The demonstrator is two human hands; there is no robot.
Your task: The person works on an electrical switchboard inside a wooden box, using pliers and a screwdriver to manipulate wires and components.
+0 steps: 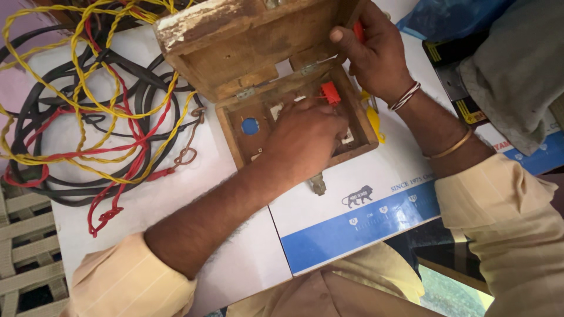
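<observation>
Fingers of the left hand (pixel 305 138) press inside the open wooden switch box (pixel 276 88); the right hand (pixel 370 56) grips a red-handled tool (pixel 358 30) above a white-and-blue carton (pixel 352 217).

White tabletop, cluttered left and far.

White table (pixel 170 202) carries an open wooden box (pixel 258 64) at far centre, lid tilted up on hinges. Left of it lies a loose tangle of black, yellow and red wires (pixel 88 123), spread across the surface. Near right, a flat white-and-blue printed carton (pixel 352 217) lies just beside the box's near edge. Far right, a grey cloth (pixel 517 64) rests over more flat printed cartons (pixel 537 155).
</observation>
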